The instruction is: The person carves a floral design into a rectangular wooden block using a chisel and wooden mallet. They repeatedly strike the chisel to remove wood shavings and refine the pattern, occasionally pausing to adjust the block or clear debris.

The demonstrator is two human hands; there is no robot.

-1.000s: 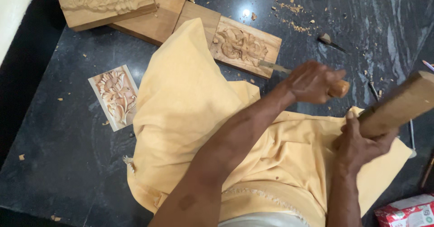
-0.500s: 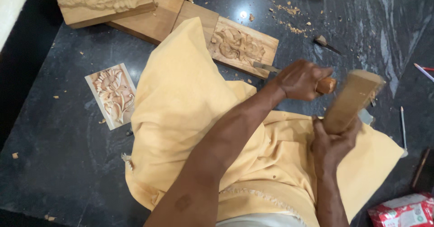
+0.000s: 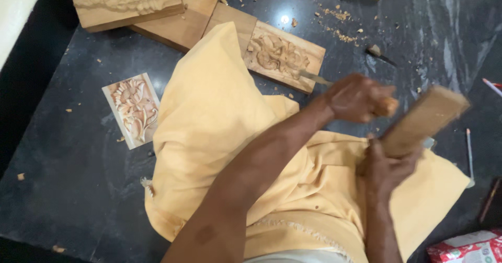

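My left hand (image 3: pixel 355 98) is closed around the wooden handle of a chisel (image 3: pixel 315 77). The thin blade rests on the near right edge of a carved wooden panel (image 3: pixel 285 56) with a flower relief. My right hand (image 3: pixel 389 169) grips a rectangular wooden mallet block (image 3: pixel 424 119), blurred by motion, with its face right beside the chisel's handle end. A yellow cloth (image 3: pixel 219 116) covers my lap and legs under both arms and partly overlaps the panel's left end.
A printed picture of a flower pattern (image 3: pixel 133 108) lies on the dark stone floor at left. Carved and plain wood blocks (image 3: pixel 130 1) are stacked at top left. Thin tools (image 3: pixel 468 155) lie at right, a red packet (image 3: pixel 465 247) at bottom right, wood chips at top.
My right hand has swung the mallet block from the far right in toward the chisel handle. My left hand with the chisel has stayed on the panel's edge.
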